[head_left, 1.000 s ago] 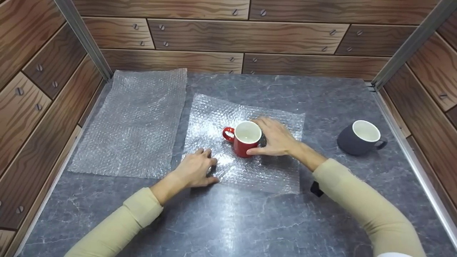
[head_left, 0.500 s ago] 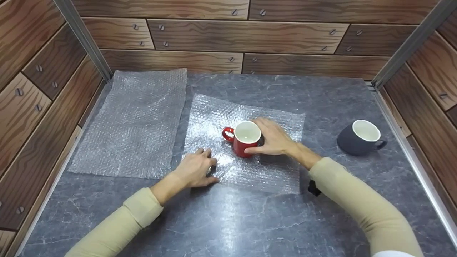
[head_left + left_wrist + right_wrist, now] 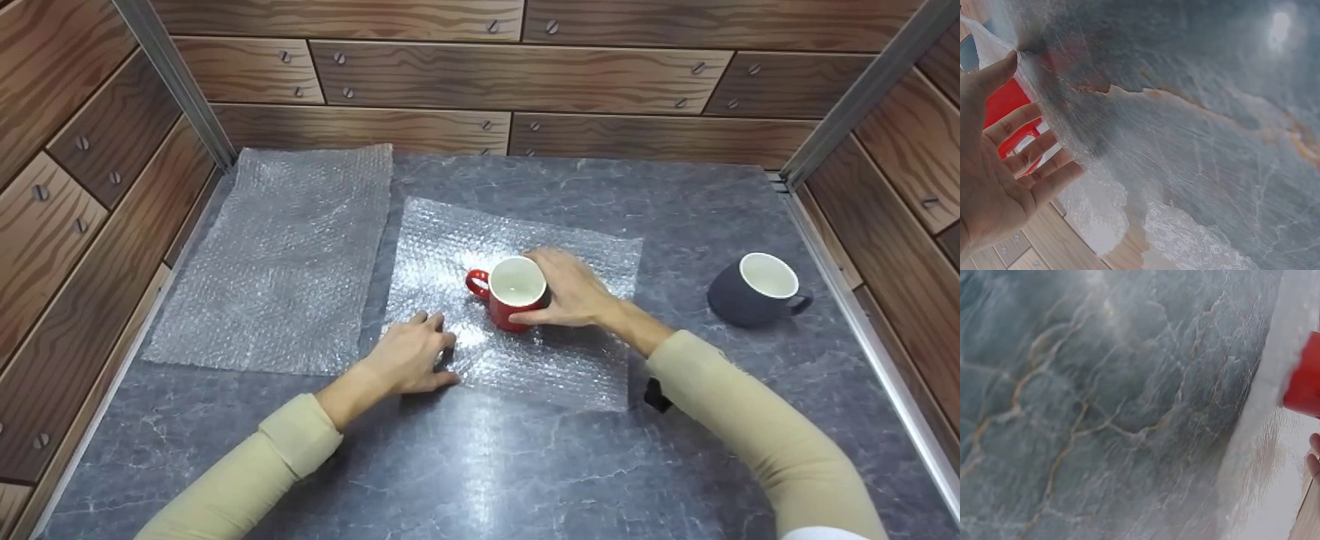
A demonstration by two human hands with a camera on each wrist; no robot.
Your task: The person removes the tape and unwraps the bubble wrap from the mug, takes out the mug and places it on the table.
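Observation:
A red mug (image 3: 504,312) with a white inside stands upright on a sheet of bubble wrap (image 3: 450,232), its handle pointing left. My right hand (image 3: 571,291) grips the mug from its right side, thumb across the front; the far fingers are partly hidden behind it. On the sheet's near left part, the fingertips of my left hand (image 3: 407,355) rest with the fingers spread and slightly bent. In the left wrist view the left palm holds nothing, and the red mug (image 3: 1004,106) shows behind the fingers. Only part of the mug (image 3: 1304,382) appears in the right wrist view.
A second bubble wrap sheet (image 3: 277,255) lies flat on the left. To the right stands a dark grey mug (image 3: 739,298), white inside, handle facing right. Wood-patterned panels (image 3: 517,75) enclose the grey marbled table (image 3: 525,472) at the back and sides.
The red mug and my right hand have shifted very slightly left and toward me, and the right forearm has moved a little left. My left hand stays in place.

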